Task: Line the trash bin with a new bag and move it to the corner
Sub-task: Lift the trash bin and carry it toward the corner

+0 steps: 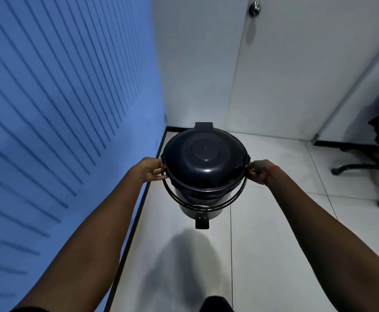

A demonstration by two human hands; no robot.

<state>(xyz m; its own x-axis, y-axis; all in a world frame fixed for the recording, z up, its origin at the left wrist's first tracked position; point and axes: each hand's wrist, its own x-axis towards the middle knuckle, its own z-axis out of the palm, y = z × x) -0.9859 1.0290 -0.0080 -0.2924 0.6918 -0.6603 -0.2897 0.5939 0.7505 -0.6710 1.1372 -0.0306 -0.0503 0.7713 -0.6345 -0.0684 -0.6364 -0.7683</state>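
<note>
Near the corner, by the blue wall (48,109) | trash bin (203,158) lid down | left hand (150,168), right hand (259,172) pinch its rim sides | keep level, lower gently, pedal (202,222) outward

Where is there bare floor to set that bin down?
Bare tiles lie ahead of the trash bin, in the corner between the blue wall and the white door, and below the bin. It is crowded at right, by the office chair's base.

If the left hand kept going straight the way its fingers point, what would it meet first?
The left hand points right, its fingers already at the trash bin under the lid rim, so it would press straight into the bin's side.
</note>
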